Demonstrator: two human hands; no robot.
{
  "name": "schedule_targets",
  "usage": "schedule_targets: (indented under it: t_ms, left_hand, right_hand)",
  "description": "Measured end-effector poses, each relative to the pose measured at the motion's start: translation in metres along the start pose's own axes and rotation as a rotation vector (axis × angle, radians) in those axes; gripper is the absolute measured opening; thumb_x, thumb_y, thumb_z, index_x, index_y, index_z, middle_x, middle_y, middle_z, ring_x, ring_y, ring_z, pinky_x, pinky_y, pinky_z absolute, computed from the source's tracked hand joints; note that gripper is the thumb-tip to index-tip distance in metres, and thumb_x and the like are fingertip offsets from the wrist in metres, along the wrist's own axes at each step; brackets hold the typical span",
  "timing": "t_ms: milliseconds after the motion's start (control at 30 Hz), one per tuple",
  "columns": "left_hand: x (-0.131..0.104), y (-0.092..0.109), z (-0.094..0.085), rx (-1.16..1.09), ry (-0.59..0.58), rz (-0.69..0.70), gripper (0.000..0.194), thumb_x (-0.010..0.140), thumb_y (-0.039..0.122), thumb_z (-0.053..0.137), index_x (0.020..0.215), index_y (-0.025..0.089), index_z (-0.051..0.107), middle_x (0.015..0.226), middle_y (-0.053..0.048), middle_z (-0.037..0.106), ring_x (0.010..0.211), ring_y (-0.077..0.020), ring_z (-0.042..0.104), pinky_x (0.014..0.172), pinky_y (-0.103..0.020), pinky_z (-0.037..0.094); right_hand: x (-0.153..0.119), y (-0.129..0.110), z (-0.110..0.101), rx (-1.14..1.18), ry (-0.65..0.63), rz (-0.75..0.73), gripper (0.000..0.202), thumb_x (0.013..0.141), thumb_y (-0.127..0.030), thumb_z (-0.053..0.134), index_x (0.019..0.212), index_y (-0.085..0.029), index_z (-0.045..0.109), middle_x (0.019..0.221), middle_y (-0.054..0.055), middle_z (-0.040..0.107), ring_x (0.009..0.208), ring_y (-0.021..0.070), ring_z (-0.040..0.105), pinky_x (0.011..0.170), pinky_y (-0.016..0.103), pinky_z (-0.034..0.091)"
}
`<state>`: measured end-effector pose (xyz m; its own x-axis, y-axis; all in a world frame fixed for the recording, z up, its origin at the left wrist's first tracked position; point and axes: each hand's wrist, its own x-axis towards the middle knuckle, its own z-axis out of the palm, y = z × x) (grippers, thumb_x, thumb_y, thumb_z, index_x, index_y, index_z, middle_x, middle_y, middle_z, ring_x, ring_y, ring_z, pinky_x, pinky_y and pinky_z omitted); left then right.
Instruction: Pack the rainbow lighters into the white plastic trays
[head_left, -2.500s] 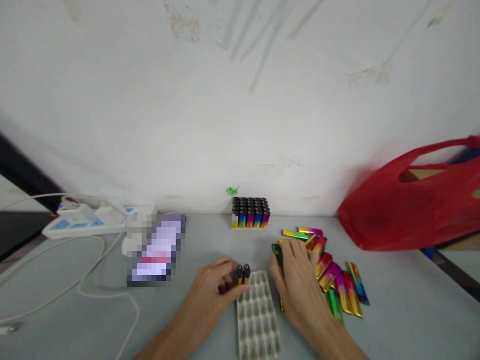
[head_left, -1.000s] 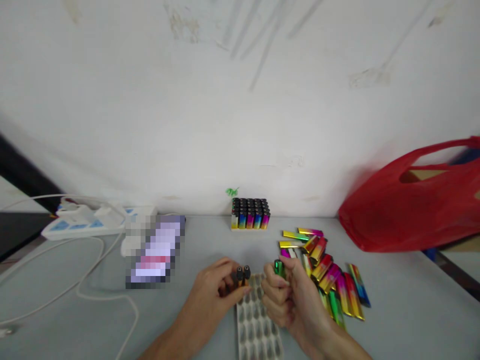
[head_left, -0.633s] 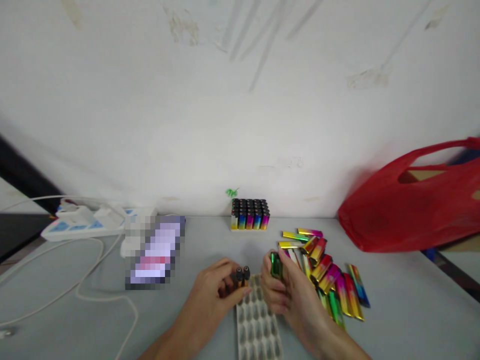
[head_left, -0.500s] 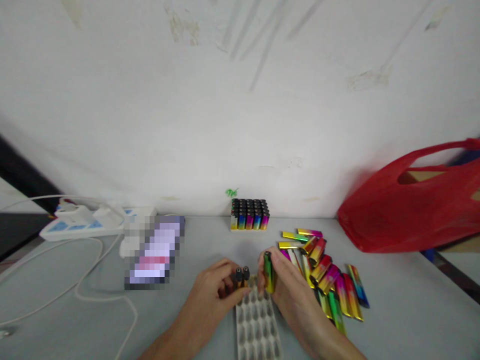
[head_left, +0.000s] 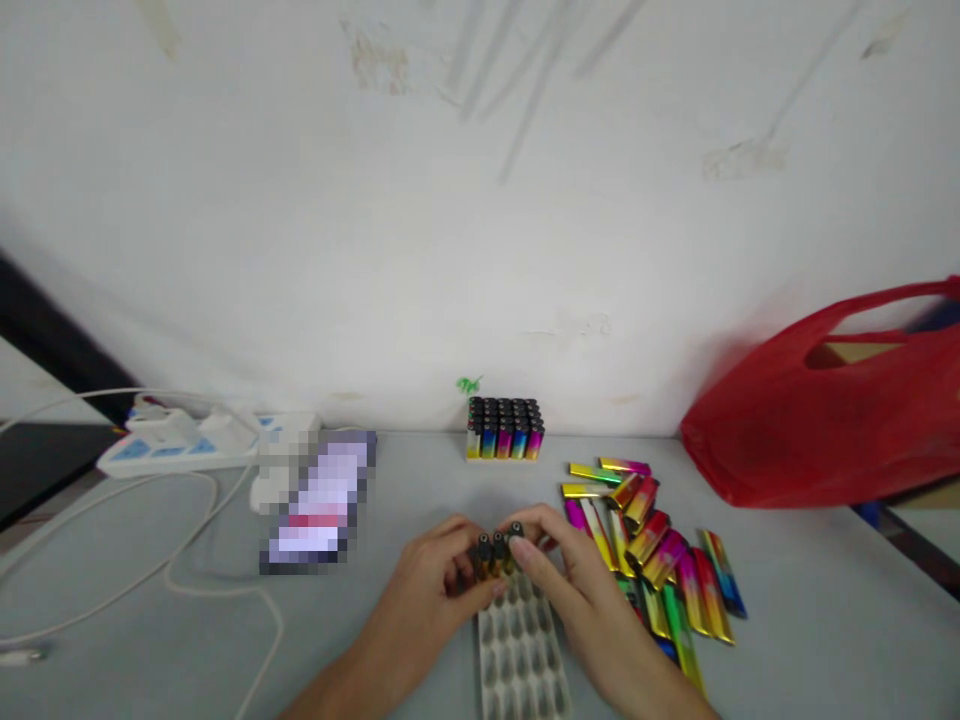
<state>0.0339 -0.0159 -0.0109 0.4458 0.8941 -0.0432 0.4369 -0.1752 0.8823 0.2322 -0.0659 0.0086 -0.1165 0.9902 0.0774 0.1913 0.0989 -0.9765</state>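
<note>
Black-topped lighters (head_left: 492, 556) stand side by side at the far end of a pale tray (head_left: 517, 640) with rows of slots. My left hand (head_left: 442, 580) is closed around two of them from the left. Thumb and fingers of my right hand (head_left: 574, 580) grip another lighter (head_left: 515, 535), right beside that pair. The near slots of the tray show no lighters. To the right of my right hand lies a loose pile of shiny coloured lighter sleeves or bodies (head_left: 660, 555).
A block of upright lighters (head_left: 504, 430) stands against the wall (head_left: 480, 250). On the left are a phone (head_left: 322, 500), a white power strip (head_left: 172, 450) and loose cables (head_left: 217, 592). A red bag (head_left: 817, 420) sits at the back right.
My right hand has moved its lighter left, against the two at my left hand. The view has shifted slightly.
</note>
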Motion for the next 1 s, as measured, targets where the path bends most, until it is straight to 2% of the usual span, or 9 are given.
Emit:
schedule_targets:
  t_ms: [200, 367, 567, 667, 800, 900, 1000]
  left_hand:
    - [-0.001, 0.000, 0.001, -0.011, 0.009, 0.033, 0.022, 0.093, 0.040, 0.079, 0.089, 0.019, 0.080, 0.089, -0.002, 0.069, 0.074, -0.0193, 0.063, 0.065, -0.027, 0.044]
    - [-0.001, 0.003, 0.001, -0.016, 0.009, 0.046, 0.018, 0.092, 0.036, 0.078, 0.089, 0.019, 0.081, 0.088, -0.002, 0.068, 0.073, -0.0197, 0.062, 0.065, -0.027, 0.043]
    - [-0.001, 0.001, 0.003, 0.007, 0.036, 0.040, 0.016, 0.091, 0.033, 0.080, 0.086, 0.019, 0.079, 0.086, -0.001, 0.068, 0.073, -0.0199, 0.062, 0.066, -0.028, 0.042]
    - [-0.001, 0.000, 0.002, 0.015, 0.023, 0.030, 0.016, 0.089, 0.033, 0.084, 0.087, 0.018, 0.079, 0.085, 0.000, 0.066, 0.074, -0.0197, 0.062, 0.067, -0.028, 0.042]
    - [-0.001, 0.002, 0.001, 0.025, 0.013, 0.031, 0.020, 0.090, 0.037, 0.083, 0.087, 0.018, 0.078, 0.087, -0.001, 0.066, 0.075, -0.0194, 0.062, 0.067, -0.027, 0.042]
    - [-0.001, 0.003, 0.000, 0.023, 0.001, 0.030, 0.018, 0.091, 0.035, 0.081, 0.087, 0.018, 0.078, 0.088, -0.001, 0.067, 0.073, -0.0187, 0.060, 0.065, -0.027, 0.041]
    - [0.000, 0.001, -0.001, 0.023, -0.001, 0.021, 0.019, 0.090, 0.036, 0.081, 0.087, 0.018, 0.077, 0.087, -0.001, 0.065, 0.072, -0.0184, 0.058, 0.064, -0.027, 0.040]
  right_hand:
    - [-0.003, -0.006, 0.002, -0.116, -0.020, -0.034, 0.030, 0.114, -0.050, 0.056, 0.113, -0.025, 0.072, 0.103, 0.003, 0.069, 0.102, 0.0251, 0.064, 0.093, 0.036, 0.045]
    - [-0.003, -0.004, 0.005, -0.172, -0.017, -0.019, 0.030, 0.114, -0.051, 0.057, 0.110, -0.025, 0.072, 0.105, 0.005, 0.072, 0.102, 0.0267, 0.065, 0.094, 0.038, 0.045]
    - [-0.004, 0.000, 0.002, -0.247, 0.029, -0.008, 0.031, 0.114, -0.052, 0.054, 0.128, -0.029, 0.069, 0.102, 0.004, 0.073, 0.101, 0.0274, 0.067, 0.091, 0.038, 0.046]
    - [-0.001, 0.004, -0.005, -0.509, 0.177, -0.002, 0.031, 0.115, -0.048, 0.049, 0.120, -0.026, 0.069, 0.094, 0.006, 0.072, 0.093, 0.0300, 0.068, 0.086, 0.041, 0.044]
    - [0.006, 0.015, -0.018, -1.044, 0.371, 0.033, 0.019, 0.108, -0.034, 0.057, 0.115, -0.019, 0.068, 0.092, 0.014, 0.074, 0.090, 0.0385, 0.072, 0.081, 0.046, 0.041]
    - [0.009, 0.022, -0.025, -1.312, 0.419, 0.074, 0.009, 0.104, -0.027, 0.062, 0.106, -0.020, 0.066, 0.095, 0.018, 0.075, 0.086, 0.0401, 0.074, 0.077, 0.046, 0.042]
    - [0.009, 0.027, -0.027, -1.402, 0.433, 0.062, 0.005, 0.103, -0.025, 0.065, 0.100, -0.021, 0.064, 0.094, 0.018, 0.074, 0.088, 0.0402, 0.073, 0.076, 0.046, 0.043]
